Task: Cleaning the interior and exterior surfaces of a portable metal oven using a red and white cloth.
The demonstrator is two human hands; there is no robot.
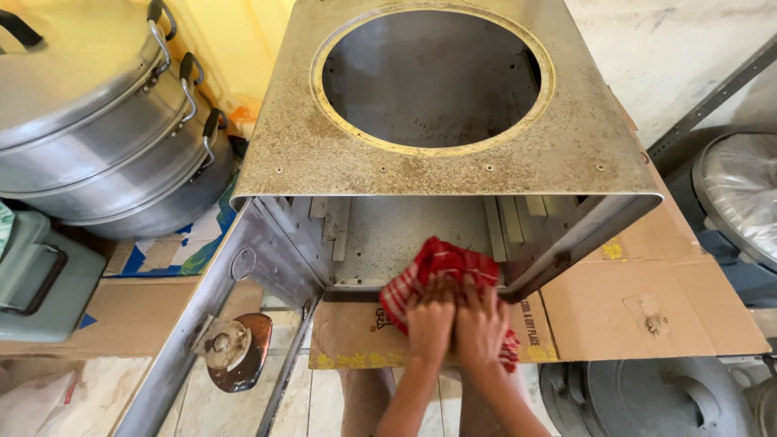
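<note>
A red and white checked cloth (pixel 441 265) lies at the lower front edge of an open metal casing (pixel 307 154) that has a large round hole in its top. My left hand (pixel 430 322) and my right hand (pixel 481 322) press side by side on the cloth, fingers flat over it. Both hands sit at the bottom lip of the casing's opening. The casing's top is stained and speckled with rust-coloured marks.
Flattened brown cardboard (pixel 647 307) lies under the casing. Stacked aluminium steamer pots (pixel 97 121) stand at the left, with a pale green box (pixel 36 279) below them. A hinged metal panel with a round fitting (pixel 231 348) hangs at lower left. A dark round lid (pixel 647 400) sits lower right.
</note>
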